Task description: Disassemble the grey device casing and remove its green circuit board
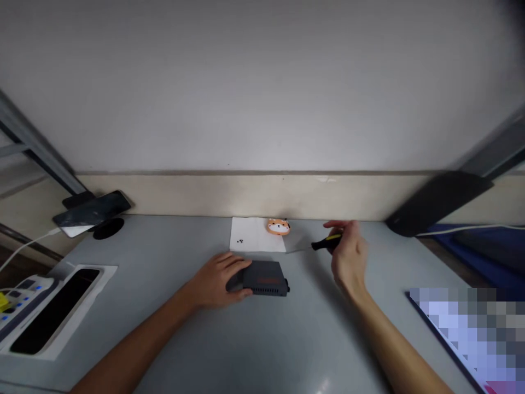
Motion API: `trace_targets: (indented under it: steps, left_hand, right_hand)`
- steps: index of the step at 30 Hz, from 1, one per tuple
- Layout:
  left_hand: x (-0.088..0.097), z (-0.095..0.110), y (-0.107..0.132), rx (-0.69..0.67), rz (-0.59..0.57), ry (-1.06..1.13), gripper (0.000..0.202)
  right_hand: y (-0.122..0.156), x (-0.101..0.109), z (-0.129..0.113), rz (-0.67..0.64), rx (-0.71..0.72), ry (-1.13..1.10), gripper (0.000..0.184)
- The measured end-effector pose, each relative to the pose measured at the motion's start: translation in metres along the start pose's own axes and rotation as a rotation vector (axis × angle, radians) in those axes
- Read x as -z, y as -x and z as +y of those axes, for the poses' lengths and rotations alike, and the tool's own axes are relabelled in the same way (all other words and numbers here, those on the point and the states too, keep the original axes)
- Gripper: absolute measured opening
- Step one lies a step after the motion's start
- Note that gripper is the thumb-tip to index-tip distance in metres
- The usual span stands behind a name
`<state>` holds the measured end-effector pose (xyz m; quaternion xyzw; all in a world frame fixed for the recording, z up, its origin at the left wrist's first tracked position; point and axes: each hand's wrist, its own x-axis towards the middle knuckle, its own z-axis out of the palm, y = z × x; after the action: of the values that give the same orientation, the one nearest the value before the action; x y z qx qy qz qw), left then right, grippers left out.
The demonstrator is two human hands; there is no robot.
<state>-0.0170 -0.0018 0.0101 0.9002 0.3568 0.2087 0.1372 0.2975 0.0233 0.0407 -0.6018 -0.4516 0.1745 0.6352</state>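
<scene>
A small dark grey box (267,273) with a row of vent slots on its near side lies on the grey table. My left hand (221,280) grips its left end between thumb and fingers. In my right hand (348,251) is a screwdriver (327,242) with a black and yellow handle; its thin shaft points left, above the table and apart from the box. Behind the box lies a white sheet of paper (251,232), with several tiny dark pieces, perhaps screws (240,241), on its left part. An orange animal-faced case (278,226) sits at the sheet's right edge.
At the left, a phone (92,212) leans on a stand with a white cable. Nearer lie another phone (57,309) on white paper and a power strip (27,306). A blurred-out flat object (463,334) lies at right; a dark upright object (441,202) stands behind it.
</scene>
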Motion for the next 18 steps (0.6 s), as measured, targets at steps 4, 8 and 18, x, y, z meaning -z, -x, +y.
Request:
trace_targets:
  steps: [4, 8, 18]
  left_hand:
    - [0.001, 0.000, 0.000, -0.017, 0.015, -0.010, 0.050]
    - [0.002, 0.001, 0.001, -0.016, 0.003, -0.012, 0.046]
    - [0.002, 0.005, 0.001, 0.043, 0.013, -0.021, 0.044]
  right_hand:
    - [0.008, -0.019, 0.008, -0.222, -0.407, -0.416, 0.061]
    - [0.028, -0.038, 0.012, -0.505, -0.499, -0.641, 0.053]
    - [0.039, -0.045, 0.009, -0.653, -0.430, -0.381, 0.047]
